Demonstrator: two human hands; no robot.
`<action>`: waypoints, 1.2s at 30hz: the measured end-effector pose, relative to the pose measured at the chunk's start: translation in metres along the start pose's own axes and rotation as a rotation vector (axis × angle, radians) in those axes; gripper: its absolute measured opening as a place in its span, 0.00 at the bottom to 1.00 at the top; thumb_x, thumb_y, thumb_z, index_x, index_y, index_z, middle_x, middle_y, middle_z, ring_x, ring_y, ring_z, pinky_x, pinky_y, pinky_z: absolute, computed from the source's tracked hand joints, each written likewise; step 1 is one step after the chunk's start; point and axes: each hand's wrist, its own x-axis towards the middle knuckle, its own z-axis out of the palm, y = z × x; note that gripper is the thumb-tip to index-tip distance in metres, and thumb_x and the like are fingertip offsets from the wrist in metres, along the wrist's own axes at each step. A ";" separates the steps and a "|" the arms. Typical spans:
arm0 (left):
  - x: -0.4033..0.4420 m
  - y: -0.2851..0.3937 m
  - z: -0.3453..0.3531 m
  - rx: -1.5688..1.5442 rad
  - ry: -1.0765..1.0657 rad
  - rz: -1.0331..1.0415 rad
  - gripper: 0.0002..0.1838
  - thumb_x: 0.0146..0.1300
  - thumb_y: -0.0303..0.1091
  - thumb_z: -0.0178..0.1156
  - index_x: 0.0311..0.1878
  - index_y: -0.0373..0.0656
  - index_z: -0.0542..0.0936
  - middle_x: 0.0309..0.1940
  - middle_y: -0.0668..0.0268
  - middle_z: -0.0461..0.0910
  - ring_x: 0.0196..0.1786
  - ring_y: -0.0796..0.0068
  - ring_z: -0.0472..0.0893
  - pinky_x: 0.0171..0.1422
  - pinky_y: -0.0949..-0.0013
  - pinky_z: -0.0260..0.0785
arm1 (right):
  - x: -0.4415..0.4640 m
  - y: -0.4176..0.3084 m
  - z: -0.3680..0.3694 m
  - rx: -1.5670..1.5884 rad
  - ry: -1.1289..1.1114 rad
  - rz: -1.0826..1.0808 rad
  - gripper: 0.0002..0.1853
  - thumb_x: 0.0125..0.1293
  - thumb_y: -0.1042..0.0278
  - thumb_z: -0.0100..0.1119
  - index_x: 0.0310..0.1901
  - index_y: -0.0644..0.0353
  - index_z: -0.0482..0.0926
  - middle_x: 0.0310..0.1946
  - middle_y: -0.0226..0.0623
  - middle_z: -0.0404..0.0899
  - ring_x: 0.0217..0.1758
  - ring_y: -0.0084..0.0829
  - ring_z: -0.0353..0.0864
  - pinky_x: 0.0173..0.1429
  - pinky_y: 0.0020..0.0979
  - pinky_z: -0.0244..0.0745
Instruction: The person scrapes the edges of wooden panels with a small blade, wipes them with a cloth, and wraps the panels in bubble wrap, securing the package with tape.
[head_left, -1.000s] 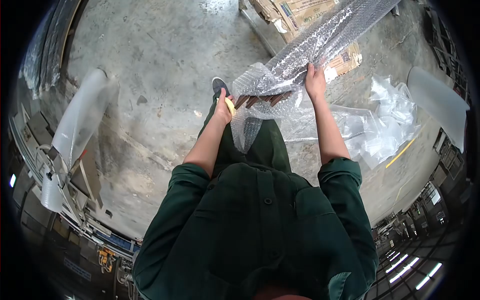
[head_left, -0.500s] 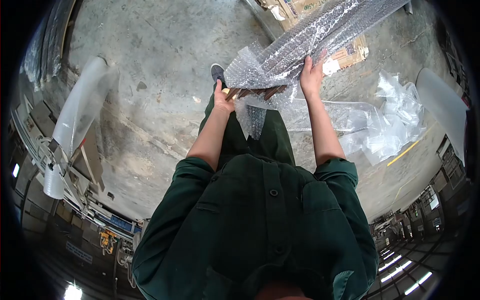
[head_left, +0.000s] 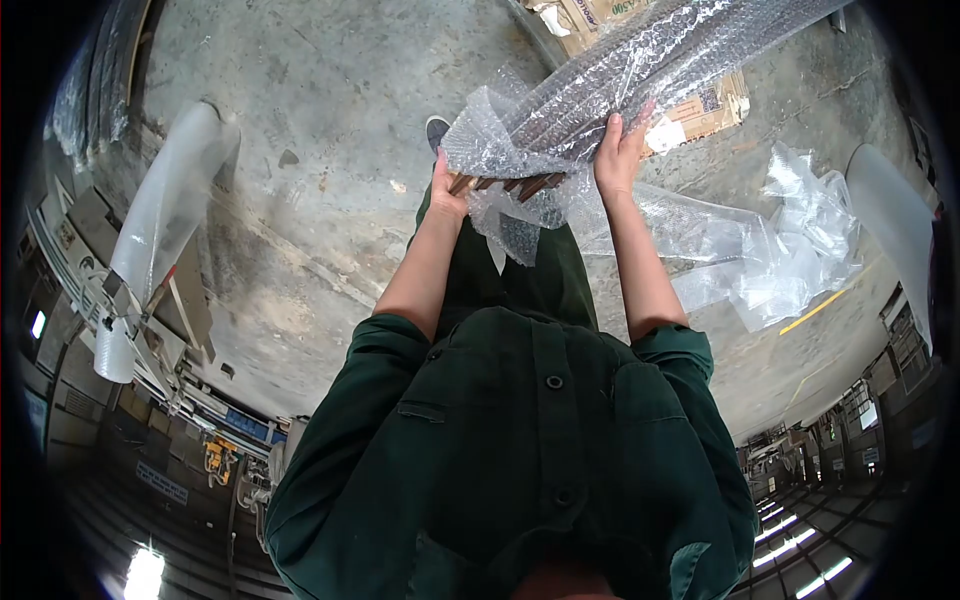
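Note:
A long bundle in clear bubble wrap [head_left: 600, 85] runs from in front of my legs up to the top right. At its near end, brown bar-like pieces [head_left: 530, 187] stick out of the wrap; their material I cannot make out. My left hand [head_left: 447, 188] grips the left corner of that end, thumb up along the side and the other fingers mostly hidden. On the right side, my right hand [head_left: 618, 160] holds the wrapped bundle, its thumb against the plastic and its fingers around the far side. A loose flap of bubble wrap hangs below the brown ends.
Crumpled bubble wrap [head_left: 800, 245] trails over the concrete floor to the right, near a large plastic roll [head_left: 890, 220]. Printed cardboard [head_left: 700, 115] lies under the bundle. At the left, another roll of clear plastic [head_left: 170, 190] is beside a metal frame [head_left: 150, 340].
The left corner of the wrap now covers more of the brown ends. My right hand has shifted slightly left, and the hanging flap is bunched higher. Both hands keep their hold.

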 end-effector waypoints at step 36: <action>-0.176 0.098 -0.021 2.263 -0.340 -0.045 0.22 0.41 0.40 0.73 0.40 0.40 0.81 0.37 0.57 0.81 0.45 0.66 0.80 0.51 0.66 0.70 | -0.005 0.015 0.000 -0.119 -0.007 -0.005 0.37 0.67 0.52 0.45 0.71 0.55 0.41 0.63 0.58 0.59 0.64 0.51 0.62 0.65 0.41 0.59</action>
